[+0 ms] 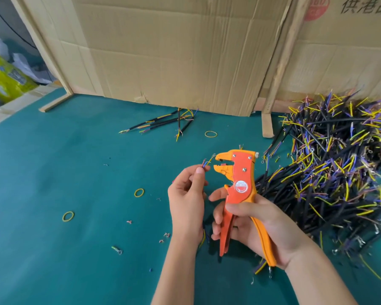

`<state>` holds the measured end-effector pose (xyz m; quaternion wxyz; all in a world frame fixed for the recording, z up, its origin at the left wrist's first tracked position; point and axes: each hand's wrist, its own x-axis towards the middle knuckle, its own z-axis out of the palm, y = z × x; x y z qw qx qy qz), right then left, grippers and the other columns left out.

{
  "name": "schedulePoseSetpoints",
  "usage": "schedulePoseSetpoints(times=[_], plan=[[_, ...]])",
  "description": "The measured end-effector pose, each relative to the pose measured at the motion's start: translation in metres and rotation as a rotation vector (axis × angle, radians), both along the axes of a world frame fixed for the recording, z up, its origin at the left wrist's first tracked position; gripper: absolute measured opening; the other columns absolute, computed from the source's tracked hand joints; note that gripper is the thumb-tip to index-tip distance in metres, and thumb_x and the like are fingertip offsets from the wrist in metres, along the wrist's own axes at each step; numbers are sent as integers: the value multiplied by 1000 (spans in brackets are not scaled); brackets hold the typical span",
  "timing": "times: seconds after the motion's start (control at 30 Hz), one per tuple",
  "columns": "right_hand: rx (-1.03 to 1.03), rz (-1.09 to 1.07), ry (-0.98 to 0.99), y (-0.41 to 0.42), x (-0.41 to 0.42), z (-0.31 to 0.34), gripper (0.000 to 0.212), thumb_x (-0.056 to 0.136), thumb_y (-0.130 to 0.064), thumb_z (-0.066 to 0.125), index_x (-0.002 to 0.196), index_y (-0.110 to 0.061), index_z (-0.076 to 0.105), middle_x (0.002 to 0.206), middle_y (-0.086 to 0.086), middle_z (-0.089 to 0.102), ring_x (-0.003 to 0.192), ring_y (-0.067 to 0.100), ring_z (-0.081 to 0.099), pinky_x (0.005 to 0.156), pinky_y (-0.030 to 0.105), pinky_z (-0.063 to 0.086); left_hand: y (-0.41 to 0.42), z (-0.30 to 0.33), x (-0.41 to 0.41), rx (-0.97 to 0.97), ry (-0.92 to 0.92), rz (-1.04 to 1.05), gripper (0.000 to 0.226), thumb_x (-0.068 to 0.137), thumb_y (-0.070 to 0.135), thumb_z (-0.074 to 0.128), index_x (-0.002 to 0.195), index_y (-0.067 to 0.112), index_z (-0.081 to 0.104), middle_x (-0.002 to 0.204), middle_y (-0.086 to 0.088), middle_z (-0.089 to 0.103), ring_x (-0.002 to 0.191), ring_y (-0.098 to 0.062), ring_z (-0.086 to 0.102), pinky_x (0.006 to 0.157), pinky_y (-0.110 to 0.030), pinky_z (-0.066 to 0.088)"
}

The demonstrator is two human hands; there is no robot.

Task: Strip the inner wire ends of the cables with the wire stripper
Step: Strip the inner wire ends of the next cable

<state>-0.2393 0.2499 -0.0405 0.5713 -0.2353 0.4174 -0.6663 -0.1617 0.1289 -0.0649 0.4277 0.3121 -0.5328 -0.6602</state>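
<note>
Head view gives us both hands raised over the green desk. Our left hand pinches a short cable between thumb and forefinger just behind its fanned inner wires, whose thin coloured ends point toward the tool's mouth; the black sheath runs down behind the palm and shows again below the wrist. Our right hand is wrapped round the handles of the orange wire stripper, thumb across the front and fingers curled underneath, with the jaws standing apart just beside the wire tips and not yet on them.

We judge the cable light and limp, and its inner strands thin, springy and easily bent or nicked, so the grip belongs close to the ends, on the sheath edge, to keep one strand steady. The stripper looks rigid and moderately heavy; holding low on the handles gives leverage.

A large pile of cables lies to the right, a small group of cables near the cardboard.
</note>
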Motion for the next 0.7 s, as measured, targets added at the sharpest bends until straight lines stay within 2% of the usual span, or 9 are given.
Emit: schedulePoseSetpoints(times=[0.1, 0.3, 0.47, 0.57, 0.7], plan=[[36, -26, 12, -1, 1, -2, 50, 77, -15, 76, 120, 6, 61, 85, 25, 59, 76, 40, 60, 78, 51, 55, -4, 2, 3, 70, 79, -23, 20, 100, 18, 60, 86, 14, 74, 69, 4, 52, 62, -11, 41, 52, -19, 34], [56, -37, -1, -2, 1, -2, 50, 77, -13, 76, 121, 6, 62, 85, 26, 58, 75, 40, 60, 77, 52, 55, -6, 5, 5, 145, 150, -90, 14, 95, 10, 63, 88, 10, 75, 78, 0, 63, 64, -12, 45, 52, -20, 34], [71, -38, 12, -1, 1, -1, 46, 81, -13, 73, 121, 5, 61, 85, 26, 59, 77, 40, 61, 80, 52, 55, -5, 6, 4, 211, 155, -86, 30, 99, 17, 59, 76, 16, 78, 87, -8, 67, 64, -13, 45, 53, -22, 34], [72, -34, 16, -1, 1, 0, 49, 80, -15, 75, 122, 5, 60, 85, 25, 58, 77, 40, 61, 81, 53, 55, -5, 4, 2, 216, 112, -60, 39, 103, 30, 55, 76, 14, 78, 77, -6, 62, 59, -12, 43, 51, -22, 36], [73, -33, 10, -2, 1, 0, 48, 80, -13, 74, 122, 6, 60, 85, 26, 58, 77, 40, 61, 80, 52, 55, -4, 3, 0, 176, 45, -76, 37, 102, 25, 56, 73, 15, 76, 69, -1, 58, 55, -10, 42, 48, -17, 37]])
